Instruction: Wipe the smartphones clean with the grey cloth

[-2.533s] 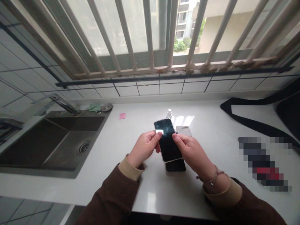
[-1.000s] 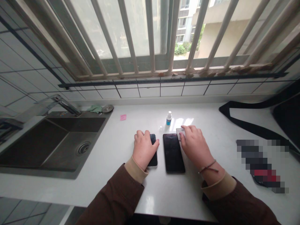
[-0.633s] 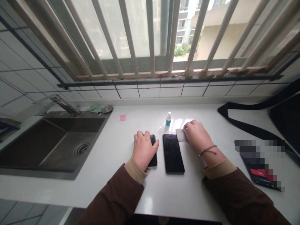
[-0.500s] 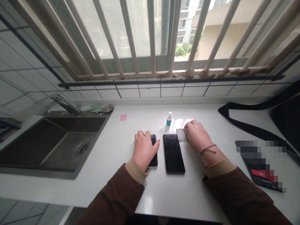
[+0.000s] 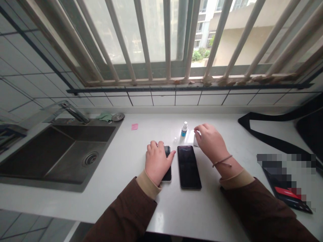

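Note:
My left hand [image 5: 157, 159] lies over a smaller phone [image 5: 167, 176], its fingers curled at the left side and its thumb at the right edge. Most of that phone is hidden under the hand. To its right a larger black phone [image 5: 189, 168] rests flat, dark screen up. Beyond it my right hand [image 5: 210, 139] is closed in a pinch on a thin, pale grey square sheet [image 5: 195, 141], mostly hidden behind the fingers. A small white dropper bottle [image 5: 184, 129] with a blue label stands upright near that hand. A small clear-white cap [image 5: 175, 139] lies beside the bottle.
At the left is a steel sink [image 5: 75, 148] with a faucet [image 5: 77, 112]. A green cloth [image 5: 104, 116] and a round drain strainer [image 5: 118, 116] sit behind it. A pink note [image 5: 134, 126] lies on the counter. Right are a black strap [image 5: 272, 134] and a partly blurred dark packet [image 5: 287, 193].
My right hand has drawn the grey sheet up and turned it, so less of it shows. My left hand stays on the smaller phone. The view has shifted slightly.

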Tool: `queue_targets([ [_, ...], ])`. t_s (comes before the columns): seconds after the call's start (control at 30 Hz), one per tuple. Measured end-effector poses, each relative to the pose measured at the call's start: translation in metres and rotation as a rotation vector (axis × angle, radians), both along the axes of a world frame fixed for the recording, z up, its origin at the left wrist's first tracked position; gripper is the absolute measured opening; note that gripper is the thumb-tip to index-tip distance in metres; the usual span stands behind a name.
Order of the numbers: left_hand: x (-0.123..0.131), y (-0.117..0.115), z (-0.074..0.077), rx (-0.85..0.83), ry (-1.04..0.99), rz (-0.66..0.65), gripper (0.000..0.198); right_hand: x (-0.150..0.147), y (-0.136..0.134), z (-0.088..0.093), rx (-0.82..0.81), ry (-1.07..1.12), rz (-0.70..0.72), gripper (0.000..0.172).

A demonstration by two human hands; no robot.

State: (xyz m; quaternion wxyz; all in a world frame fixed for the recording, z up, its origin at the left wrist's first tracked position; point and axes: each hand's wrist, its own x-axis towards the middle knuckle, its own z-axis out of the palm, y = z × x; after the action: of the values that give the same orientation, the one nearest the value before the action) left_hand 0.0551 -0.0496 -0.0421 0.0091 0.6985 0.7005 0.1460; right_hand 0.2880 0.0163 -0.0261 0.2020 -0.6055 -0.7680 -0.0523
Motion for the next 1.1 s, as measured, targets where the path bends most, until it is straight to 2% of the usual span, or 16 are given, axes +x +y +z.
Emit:
queue_targets([
  [0.03,0.001,0.0,0.001,0.006,-0.001,0.01,0.047,-0.01,-0.004,0.004,0.049,0.035,0.111,0.024],
  [0.1,0.001,-0.001,0.002,0.011,-0.003,0.03,0.047,-0.032,-0.011,0.009,0.049,0.006,0.327,0.026],
  [0.13,0.001,-0.001,0.002,0.009,-0.002,0.037,0.047,-0.042,-0.013,0.01,0.016,-0.045,0.37,0.025],
  [0.2,0.001,-0.001,0.002,-0.003,-0.002,0.04,0.046,-0.059,-0.014,0.009,-0.095,-0.142,0.336,0.017],
  [0.27,0.0,-0.001,0.001,-0.015,-0.005,0.035,0.046,-0.071,-0.01,0.004,-0.136,-0.175,0.31,0.012],
  [0.4,-0.001,0.0,0.0,-0.022,-0.017,0.025,0.046,-0.08,-0.001,-0.008,-0.161,-0.182,0.27,0.014],
  [0.5,-0.001,0.0,0.0,-0.022,-0.025,0.012,0.048,-0.081,0.001,-0.009,-0.152,-0.153,0.268,0.014],
  [0.57,-0.001,0.0,0.0,-0.028,-0.025,0.01,0.046,-0.08,0.0,-0.004,-0.133,-0.12,0.279,0.009],
  [0.63,-0.001,0.0,0.0,-0.028,-0.02,0.012,0.045,-0.075,0.0,0.005,-0.078,-0.054,0.29,0.013],
  [0.77,-0.001,0.0,-0.002,-0.02,-0.013,0.014,0.044,-0.054,0.004,0.029,0.21,0.24,0.322,0.023],
  [0.87,-0.001,0.001,-0.002,-0.029,-0.023,0.01,0.04,-0.034,0.012,0.04,0.328,0.316,0.271,0.023],
  [0.97,-0.001,0.001,-0.002,-0.029,-0.031,0.008,0.041,-0.023,0.02,0.04,0.341,0.302,0.235,0.022],
  [1.1,0.0,0.001,-0.001,-0.02,-0.045,0.012,0.047,-0.021,0.025,0.032,0.331,0.29,0.262,0.026],
])
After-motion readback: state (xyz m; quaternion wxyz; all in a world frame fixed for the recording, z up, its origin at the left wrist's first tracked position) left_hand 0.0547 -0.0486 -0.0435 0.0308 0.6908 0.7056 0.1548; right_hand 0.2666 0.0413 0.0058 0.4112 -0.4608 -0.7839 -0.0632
